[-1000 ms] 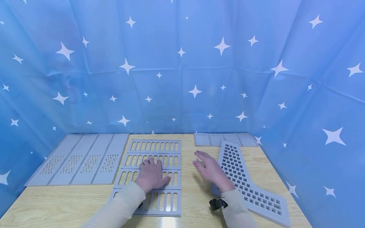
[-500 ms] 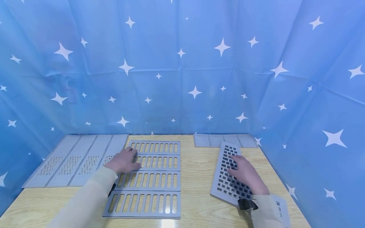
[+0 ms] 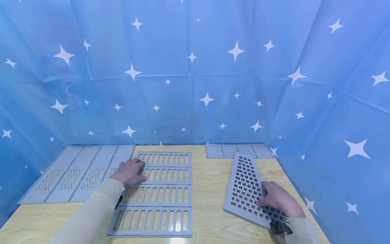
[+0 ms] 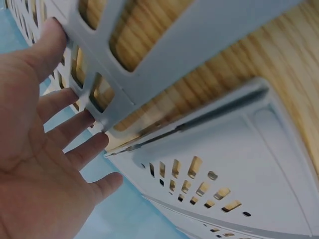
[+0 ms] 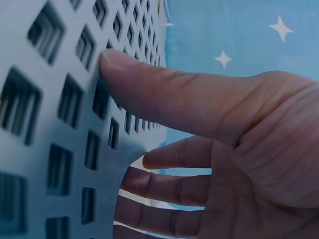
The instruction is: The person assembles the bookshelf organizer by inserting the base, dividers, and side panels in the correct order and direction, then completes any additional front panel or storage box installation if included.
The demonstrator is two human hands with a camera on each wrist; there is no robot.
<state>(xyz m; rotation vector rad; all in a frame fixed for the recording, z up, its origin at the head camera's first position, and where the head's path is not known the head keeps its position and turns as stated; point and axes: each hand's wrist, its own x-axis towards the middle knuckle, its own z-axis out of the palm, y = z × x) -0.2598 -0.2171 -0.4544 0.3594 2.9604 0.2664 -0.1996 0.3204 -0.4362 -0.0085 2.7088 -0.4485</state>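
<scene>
On the table [image 3: 208,203], the right hand [image 3: 278,197] pinches the plate [image 3: 246,184], thumb above and fingers at the side edge, presumably for purchase, while the left hand [image 3: 129,171], fingers extended, gripping nothing, touches the adjacent grid [image 3: 163,185], perhaps steadying it.

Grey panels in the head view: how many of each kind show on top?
Slotted panels, middle: 4
Panels with small holes, left: 4
Small panels, back right: 4
Grid-holed panel, right: 1
Total: 13, not counting any hidden underneath

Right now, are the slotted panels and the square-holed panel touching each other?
Apart: the head view shows wooden tabletop between the slotted panels and the square-holed panel.
</scene>
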